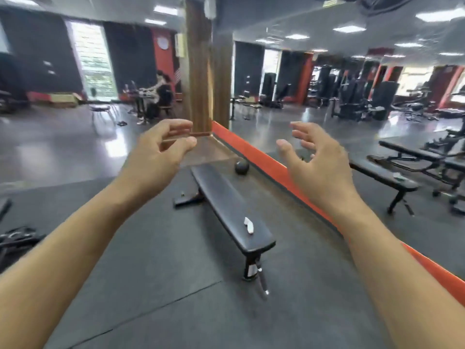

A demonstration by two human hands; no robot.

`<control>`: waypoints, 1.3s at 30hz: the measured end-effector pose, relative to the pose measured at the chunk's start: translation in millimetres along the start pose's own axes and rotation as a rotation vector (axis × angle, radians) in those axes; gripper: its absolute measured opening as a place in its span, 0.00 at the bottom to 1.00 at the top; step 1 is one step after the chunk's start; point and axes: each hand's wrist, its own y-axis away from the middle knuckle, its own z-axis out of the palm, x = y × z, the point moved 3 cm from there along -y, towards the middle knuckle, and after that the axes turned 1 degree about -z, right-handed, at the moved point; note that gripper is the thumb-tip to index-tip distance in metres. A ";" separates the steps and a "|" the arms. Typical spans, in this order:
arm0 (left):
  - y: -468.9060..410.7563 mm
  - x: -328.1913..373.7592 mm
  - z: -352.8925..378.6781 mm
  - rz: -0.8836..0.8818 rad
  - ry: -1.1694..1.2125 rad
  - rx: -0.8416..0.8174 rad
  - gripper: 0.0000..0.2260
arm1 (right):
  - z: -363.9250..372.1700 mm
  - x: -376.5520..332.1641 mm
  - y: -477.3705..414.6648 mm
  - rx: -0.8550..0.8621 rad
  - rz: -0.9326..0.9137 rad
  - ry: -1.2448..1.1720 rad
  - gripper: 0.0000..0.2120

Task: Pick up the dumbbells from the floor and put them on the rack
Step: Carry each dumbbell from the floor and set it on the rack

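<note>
Both my arms reach forward at chest height over the gym floor. My left hand (158,157) is open, fingers curled and apart, holding nothing. My right hand (319,165) is likewise open and empty, palm turned inward. A round black weight (242,168), maybe a dumbbell end or a ball, lies on the floor beyond the bench, close to the mirror's base. No rack shows in this view. No clear dumbbell is in sight.
A black flat bench (226,205) stands on the rubber floor straight ahead, a small white object (249,225) on its near end. A wall mirror with an orange base strip (276,170) runs along the right. A wooden pillar (198,71) rises ahead. A seated person (158,96) is far left.
</note>
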 end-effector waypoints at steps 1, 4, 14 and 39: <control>-9.5 -9.7 -8.2 -0.022 -0.032 0.052 0.10 | 25.0 1.8 -18.2 -0.039 -0.029 -0.042 0.20; -29.3 -40.3 -33.2 -0.087 -0.098 0.181 0.13 | 100.0 2.6 -62.4 -0.150 -0.115 -0.136 0.20; -80.7 -181.6 -150.3 -0.272 -0.232 0.491 0.16 | 349.3 -46.3 -137.5 -0.509 -0.290 -0.258 0.21; -24.1 -519.0 -379.5 -1.008 -0.152 1.227 0.11 | 891.8 -212.1 -5.8 -1.388 -0.603 -0.413 0.21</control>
